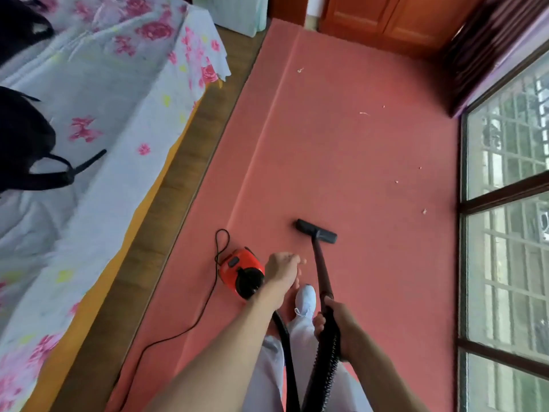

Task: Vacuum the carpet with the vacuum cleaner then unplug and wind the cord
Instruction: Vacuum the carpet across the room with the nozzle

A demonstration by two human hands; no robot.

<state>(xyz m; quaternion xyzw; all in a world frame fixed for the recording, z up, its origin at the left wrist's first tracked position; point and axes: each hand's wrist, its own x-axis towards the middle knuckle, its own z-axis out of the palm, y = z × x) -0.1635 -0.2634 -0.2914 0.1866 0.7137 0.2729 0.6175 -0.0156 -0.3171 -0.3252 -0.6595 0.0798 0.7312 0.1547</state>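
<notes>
Risk: right hand (341, 325) grips the black vacuum wand (322, 269), flat floor nozzle (316, 231) on pink carpet (356, 159), left hand (282, 267) loose-fingered, while the thin black power cord (205, 298) beside the red canister (240, 270) could snag underfoot.

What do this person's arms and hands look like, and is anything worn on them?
Both forearms are bare up to the frame's lower edge: no sleeves show. The left hand and the right hand wear no gloves, and no watch, ring or bracelet is visible. Below them show pale, whitish trousers and one white lace-up shoe.
</notes>
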